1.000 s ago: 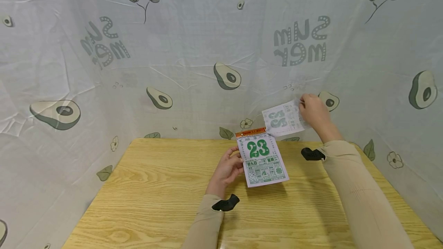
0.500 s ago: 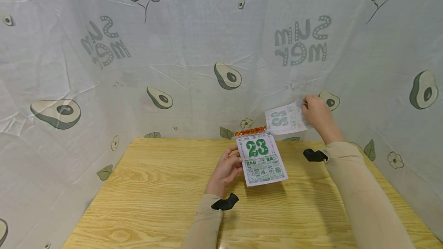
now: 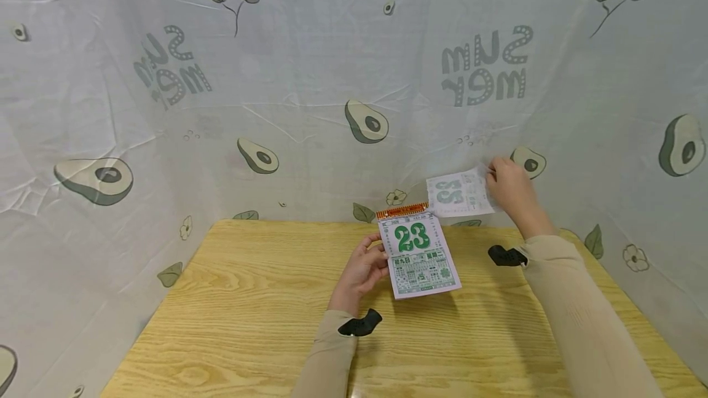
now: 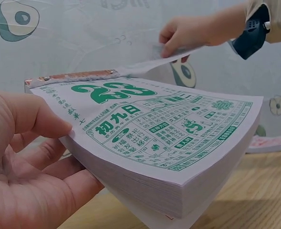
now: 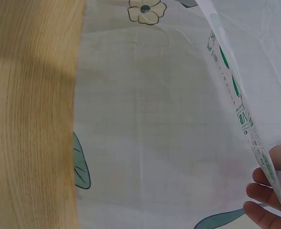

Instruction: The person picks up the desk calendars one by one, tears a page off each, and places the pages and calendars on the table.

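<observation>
A thick tear-off calendar [image 3: 423,263] tilts above the table, its top page showing a green 23. My left hand [image 3: 362,272] grips its left edge, thumb at the front page and fingers behind, as the left wrist view confirms. Across its top runs a red-and-gold binding strip [image 3: 402,210]. My right hand [image 3: 511,189] pinches the far edge of a thin page [image 3: 461,195] marked 22, seen from its back. That page stretches out to the right, its near corner meeting the right end of the strip. In the right wrist view the page [image 5: 245,119] appears edge-on between thumb and fingers.
The wooden table [image 3: 249,300] ends at a pale curtain [image 3: 310,66] printed with avocados and leaves. A paper stack with reddish print [image 4: 271,144] lies behind the calendar at right in the left wrist view. Black devices [image 3: 506,255] sit on both wrists.
My right hand has shifted slightly right and down, drawing the page further right from the calendar's top. The left hand and calendar stay almost still.
</observation>
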### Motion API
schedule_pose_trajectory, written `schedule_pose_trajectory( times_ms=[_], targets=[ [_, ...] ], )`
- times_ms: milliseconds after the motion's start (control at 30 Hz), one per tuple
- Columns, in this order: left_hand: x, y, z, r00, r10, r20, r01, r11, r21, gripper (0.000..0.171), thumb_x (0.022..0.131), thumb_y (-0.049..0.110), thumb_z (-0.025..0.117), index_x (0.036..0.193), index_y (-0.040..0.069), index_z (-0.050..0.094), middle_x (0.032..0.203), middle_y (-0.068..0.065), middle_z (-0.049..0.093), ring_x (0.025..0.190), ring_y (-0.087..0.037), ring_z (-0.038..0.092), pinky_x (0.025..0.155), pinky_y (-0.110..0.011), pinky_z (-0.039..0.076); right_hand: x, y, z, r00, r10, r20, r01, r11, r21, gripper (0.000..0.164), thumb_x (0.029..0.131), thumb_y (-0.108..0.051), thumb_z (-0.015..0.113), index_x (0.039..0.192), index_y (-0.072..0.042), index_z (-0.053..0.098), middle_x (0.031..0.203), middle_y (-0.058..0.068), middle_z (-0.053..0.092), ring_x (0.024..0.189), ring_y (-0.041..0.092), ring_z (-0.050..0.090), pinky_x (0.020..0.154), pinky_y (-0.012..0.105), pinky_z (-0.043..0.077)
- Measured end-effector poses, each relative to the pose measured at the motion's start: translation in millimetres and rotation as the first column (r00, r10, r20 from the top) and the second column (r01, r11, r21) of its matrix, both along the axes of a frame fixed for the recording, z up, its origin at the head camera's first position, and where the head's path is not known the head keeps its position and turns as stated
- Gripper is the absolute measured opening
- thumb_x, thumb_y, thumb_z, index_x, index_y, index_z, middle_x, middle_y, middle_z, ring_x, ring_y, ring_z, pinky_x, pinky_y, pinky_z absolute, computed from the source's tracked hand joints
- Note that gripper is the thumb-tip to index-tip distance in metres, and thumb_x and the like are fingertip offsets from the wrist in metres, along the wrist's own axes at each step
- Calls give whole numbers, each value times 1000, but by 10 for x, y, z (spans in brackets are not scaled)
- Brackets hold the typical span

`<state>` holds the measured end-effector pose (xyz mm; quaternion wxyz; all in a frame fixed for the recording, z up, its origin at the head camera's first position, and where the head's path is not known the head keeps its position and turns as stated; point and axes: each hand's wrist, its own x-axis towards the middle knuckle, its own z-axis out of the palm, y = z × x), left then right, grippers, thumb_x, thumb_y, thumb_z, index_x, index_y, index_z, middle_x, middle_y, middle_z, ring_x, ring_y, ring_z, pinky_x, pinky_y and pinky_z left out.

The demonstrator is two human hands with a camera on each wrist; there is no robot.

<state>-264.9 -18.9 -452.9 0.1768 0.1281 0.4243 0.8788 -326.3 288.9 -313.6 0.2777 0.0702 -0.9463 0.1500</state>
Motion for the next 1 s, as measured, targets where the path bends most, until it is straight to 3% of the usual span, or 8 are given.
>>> schedule_pose_trajectory(
  times_ms=[400,600,1000],
  targets=[
    [-36,2,-38,1000,4,-9,-4,1000,-15,45,90,-11,43,130,8,38,107,-5,61,90,-17,67,79,-34,54,26,32,-90,1000,-15,-14,14,999,-33,16,95,-3,50,97,11,58,97,30,59,85,41,55,74,53,46],
    [-33,-1,-34,1000,0,-4,0,1000,-15,43,90,-12,44,125,13,43,106,-3,63,89,-17,68,78,-34,54,35,69,-140,999,-32,9,32,999,-41,17,96,-4,51,98,11,58,95,30,58,83,41,55,71,53,45],
    [-17,1,-25,1000,-8,-15,7,1000,-21,42,89,-12,44,122,15,46,104,-2,63,89,-17,67,78,-33,54,52,122,-221,998,-23,-61,19,998,-60,15,95,-3,52,93,10,59,86,29,57,74,39,54,65,51,44]
  ],
)
